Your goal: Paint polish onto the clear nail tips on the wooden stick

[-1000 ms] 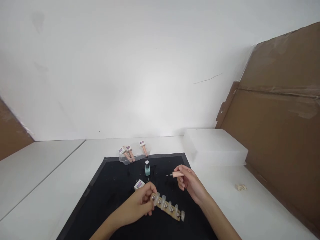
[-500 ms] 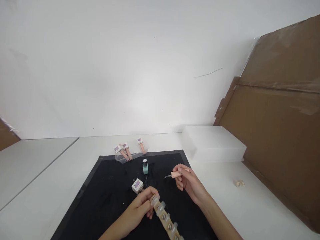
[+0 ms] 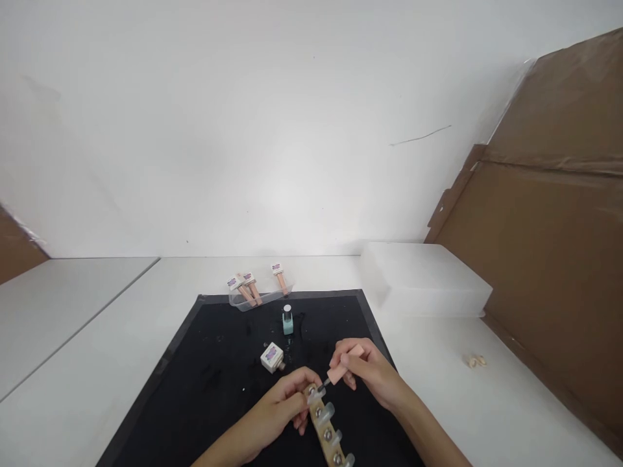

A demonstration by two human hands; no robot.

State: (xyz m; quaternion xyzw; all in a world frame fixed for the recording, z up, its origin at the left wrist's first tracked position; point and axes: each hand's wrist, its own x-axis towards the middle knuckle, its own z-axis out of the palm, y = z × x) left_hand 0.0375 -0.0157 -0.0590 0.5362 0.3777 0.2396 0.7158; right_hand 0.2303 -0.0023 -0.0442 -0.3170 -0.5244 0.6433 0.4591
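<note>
Left hand (image 3: 289,403) pinching far end of one wooden strip (image 3: 320,431), four clear nail tips (image 3: 327,413) showing; right hand (image 3: 367,368) holding one pink-handled brush (image 3: 338,373), its thin end at the nail tip nearest left hand, contact unclear. Beyond left hand: one uncapped white bottle (image 3: 271,357) lying, one teal bottle (image 3: 287,325) upright, farther three pink-capped bottles (image 3: 281,279) in one clear tray (image 3: 267,299).

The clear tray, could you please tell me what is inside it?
At least three pink-capped bottles lie in the clear tray; anything directly beneath them is hidden.
</note>
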